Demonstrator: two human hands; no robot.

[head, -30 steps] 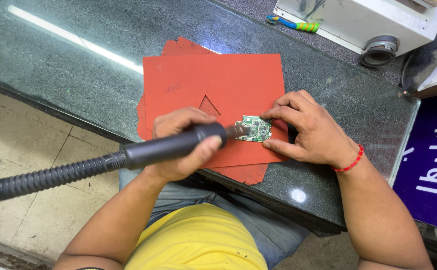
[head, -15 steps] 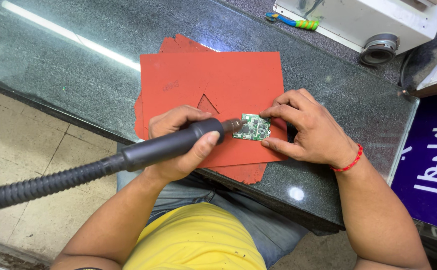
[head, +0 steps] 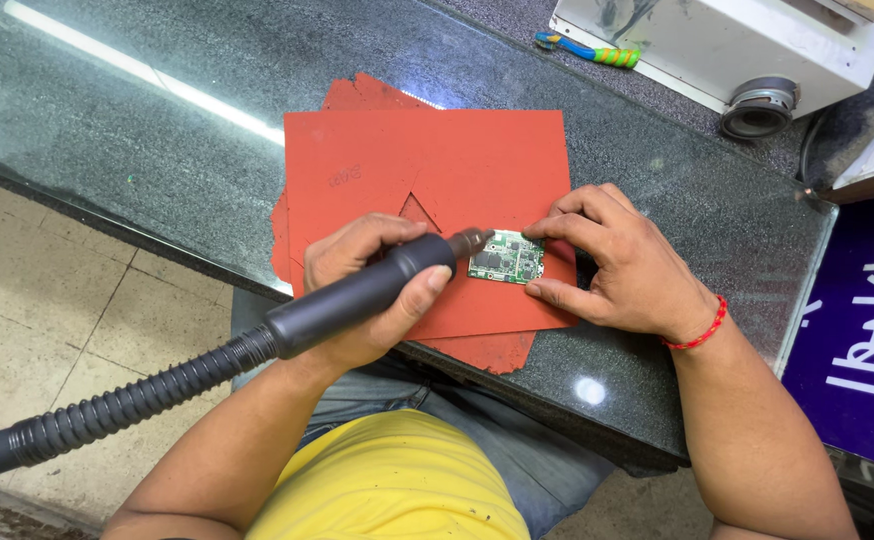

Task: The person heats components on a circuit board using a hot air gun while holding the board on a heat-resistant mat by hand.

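Gripped nozzle (head: 472,241) hides circuit board (head: 506,257) edge — left hand (head: 372,285).

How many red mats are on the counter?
At least 2: the top red mat under the circuit board, and a lower red mat peeking out beneath; more may be hidden.

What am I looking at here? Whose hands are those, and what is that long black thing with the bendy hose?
The camera sits on a person's head and looks down, so you see their own two hands. The left hand grips a black tool with a ribbed hose; its tip points at a small green circuit board. The right hand holds that board at its edge. The board lies on red mats on a dark stone counter. Further back stand a white box and a green and yellow tool.
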